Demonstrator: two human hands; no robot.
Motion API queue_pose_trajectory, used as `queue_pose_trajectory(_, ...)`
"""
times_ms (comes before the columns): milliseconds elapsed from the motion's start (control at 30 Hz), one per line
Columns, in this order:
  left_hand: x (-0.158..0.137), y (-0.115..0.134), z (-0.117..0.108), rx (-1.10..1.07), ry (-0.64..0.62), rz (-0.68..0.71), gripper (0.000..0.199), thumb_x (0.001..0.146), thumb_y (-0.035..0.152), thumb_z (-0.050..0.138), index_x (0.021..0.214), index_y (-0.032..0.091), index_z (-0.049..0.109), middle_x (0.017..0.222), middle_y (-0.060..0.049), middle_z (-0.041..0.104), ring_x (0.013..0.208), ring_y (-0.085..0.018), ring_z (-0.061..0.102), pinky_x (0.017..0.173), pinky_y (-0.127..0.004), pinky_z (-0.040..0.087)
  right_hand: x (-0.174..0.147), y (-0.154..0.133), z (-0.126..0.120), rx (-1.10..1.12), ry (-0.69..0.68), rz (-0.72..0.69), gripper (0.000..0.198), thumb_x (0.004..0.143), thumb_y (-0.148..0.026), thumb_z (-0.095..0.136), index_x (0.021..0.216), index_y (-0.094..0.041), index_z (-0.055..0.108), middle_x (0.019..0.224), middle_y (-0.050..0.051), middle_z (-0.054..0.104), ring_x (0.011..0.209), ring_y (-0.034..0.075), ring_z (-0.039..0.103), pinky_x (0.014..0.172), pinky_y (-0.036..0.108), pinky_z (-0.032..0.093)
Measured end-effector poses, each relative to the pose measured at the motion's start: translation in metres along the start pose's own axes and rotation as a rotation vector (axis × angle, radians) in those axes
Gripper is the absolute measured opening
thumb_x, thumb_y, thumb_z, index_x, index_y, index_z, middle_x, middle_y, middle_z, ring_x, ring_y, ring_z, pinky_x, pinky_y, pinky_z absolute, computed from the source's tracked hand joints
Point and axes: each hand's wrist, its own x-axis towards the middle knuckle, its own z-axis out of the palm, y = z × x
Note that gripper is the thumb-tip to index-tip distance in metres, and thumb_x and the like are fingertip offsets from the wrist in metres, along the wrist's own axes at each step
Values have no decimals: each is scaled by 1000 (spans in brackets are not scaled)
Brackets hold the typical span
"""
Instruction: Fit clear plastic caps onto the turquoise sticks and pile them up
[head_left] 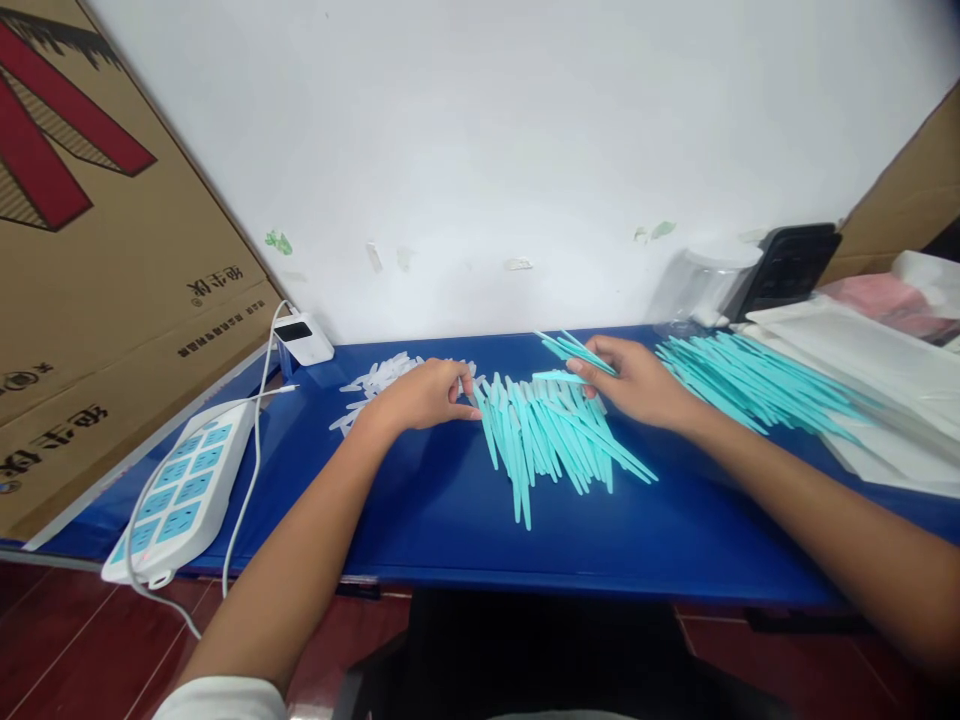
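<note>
The teal sticks at six look to me like smooth, low-sheen plastic; the small pieces at nine, translucent plastic. I read the tabletop as smooth, faintly glossy, the carton toward ten as matt cardboard, the power strip at eight as shiny plastic.
</note>
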Motion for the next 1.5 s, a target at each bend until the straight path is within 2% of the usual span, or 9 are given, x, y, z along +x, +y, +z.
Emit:
queue_pose_trajectory(100, 1, -5, -1, 34, 5, -22, 41, 77, 48, 85, 103, 21, 69, 88, -3, 69, 69, -19, 61, 60, -29, 35, 0, 0, -1, -19, 4, 9, 43, 103, -59, 57, 77, -24, 52, 64, 0, 65, 60, 19, 51, 62, 34, 38)
queue_pose_trajectory(267, 7, -5, 3, 4, 3, 4, 25, 85, 31, 78, 109, 23, 73, 81, 0, 65, 65, -17, 58, 60, -29, 34, 0, -2, -1, -19, 4, 26, 42, 102, -58, 58, 78, -25, 52, 64, 0, 66, 59, 19, 52, 61, 34, 37)
queue_pose_trajectory(433, 11, -2, 10, 80, 7, 10, 11, 87, 28, 76, 95, 21, 75, 84, -3, 66, 71, -18, 58, 63, -29, 34, 0, -3, -2, -38, 5, 11, 43, 102, -59, 57, 77, -24, 53, 63, 0, 65, 58, 19, 52, 62, 34, 37)
queue_pose_trajectory(700, 11, -2, 11, 89, -30, -57, 14, 93, 32, 70, 98, 19, 71, 86, -5, 69, 73, -20, 60, 64, -31, 38, -1, -6, -2, -16, -9, 2, 45, 102, -60, 57, 75, -24, 53, 64, 0, 66, 58, 18, 53, 62, 34, 38)
queue_pose_trajectory(933, 8, 2, 17, 200, 44, 50, 23, 103, 30, 52, 86, 18, 61, 99, -14, 67, 89, -26, 61, 77, -35, 43, -1, -5, -1, -16, -22, -14, 48, 101, -65, 55, 76, -24, 54, 65, 1, 67, 58, 18, 52, 62, 35, 38)
queue_pose_trajectory(1067, 10, 6, 16, -22, 159, 37, 19, 106, 29, 45, 102, 18, 60, 88, -8, 67, 78, -22, 61, 73, -34, 45, 0, -5, -1, -16, 2, -6, 51, 100, -69, 54, 75, -25, 54, 64, 2, 67, 58, 19, 51, 61, 35, 38)
queue_pose_trajectory(1233, 18, 20, 21, -642, 341, 196, 36, 103, 36, 56, 135, 18, 60, 106, -10, 71, 89, -19, 71, 77, -32, 57, 0, -10, -1, -30, 22, 26, 46, 101, -65, 55, 79, -25, 53, 65, 2, 69, 59, 20, 53, 60, 35, 37)
queue_pose_trajectory(1367, 22, 38, 34, -1042, 346, 181, 44, 94, 44, 73, 124, 12, 67, 107, -16, 77, 94, -24, 78, 79, -36, 64, 0, -14, -2, 2, 30, 24, 42, 103, -61, 56, 82, -24, 56, 69, 2, 71, 63, 20, 58, 62, 34, 39)
queue_pose_trajectory(1500, 23, 48, 43, -1121, 375, 95, 47, 90, 51, 78, 116, 12, 70, 111, -18, 80, 98, -28, 80, 74, -34, 65, 0, -13, -2, -4, 45, -2, 42, 103, -60, 55, 83, -24, 58, 69, 2, 71, 62, 19, 58, 62, 33, 39)
